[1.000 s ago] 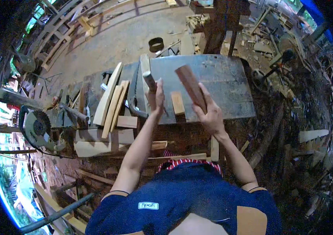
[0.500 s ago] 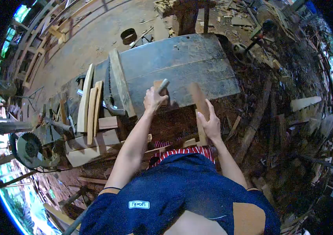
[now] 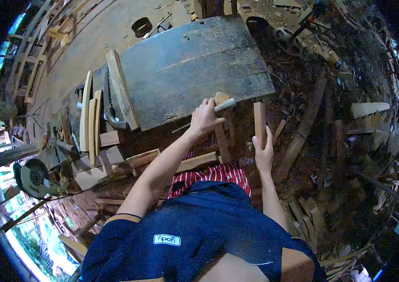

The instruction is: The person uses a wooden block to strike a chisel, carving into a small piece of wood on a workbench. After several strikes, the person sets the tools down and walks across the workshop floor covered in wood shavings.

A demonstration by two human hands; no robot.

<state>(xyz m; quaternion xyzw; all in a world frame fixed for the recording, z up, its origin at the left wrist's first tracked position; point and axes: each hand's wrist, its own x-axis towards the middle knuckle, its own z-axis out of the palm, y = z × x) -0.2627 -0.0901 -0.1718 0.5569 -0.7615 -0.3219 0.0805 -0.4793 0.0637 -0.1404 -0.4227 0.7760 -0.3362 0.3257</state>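
My left hand (image 3: 203,117) is over the near edge of the workbench (image 3: 185,70), fingers closed round a slim tool with a pale round handle (image 3: 225,104). A thin shaft (image 3: 180,127), in line with that handle, shows on the hand's other side. Just beyond my fingertips is the end of a wooden piece (image 3: 222,97), partly covered by the hand. To the right, off the bench edge, my right hand (image 3: 263,148) grips a brown wooden block (image 3: 259,118) by its lower part, the block standing nearly upright in this view.
A thick board (image 3: 122,89) and a handsaw (image 3: 111,101) lie at the bench's left. Beside them lean several wooden strips (image 3: 85,113). A circular saw blade (image 3: 35,174) is at far left. Scrap wood and a pale board (image 3: 371,109) lie to the right.
My left hand has moved right with the tool, which has turned so its handle points right. My right hand has shifted right with the wooden block, now more upright. The whole view has shifted.
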